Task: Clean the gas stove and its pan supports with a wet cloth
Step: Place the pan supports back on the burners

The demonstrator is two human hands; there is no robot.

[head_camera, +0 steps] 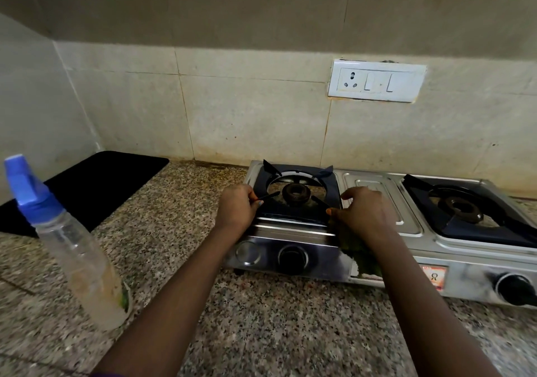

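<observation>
A steel two-burner gas stove (374, 190) sits on the granite counter. Its left pan support (293, 215), a dark square frame with prongs around the left burner (296, 195), rests on the stove top. My left hand (236, 206) grips the support's left edge near a prong. My right hand (364, 212) pinches the support's front right corner. A green cloth (363, 256) hangs over the stove's front under my right wrist; whether that hand also holds it is unclear. The right pan support (476, 216) lies around the right burner.
A clear spray bottle (72, 248) with a blue cap stands at the left on the counter. A black mat (93, 185) lies in the back left corner. Black knobs (292, 259) line the stove front. A white socket plate (376, 81) is on the tiled wall.
</observation>
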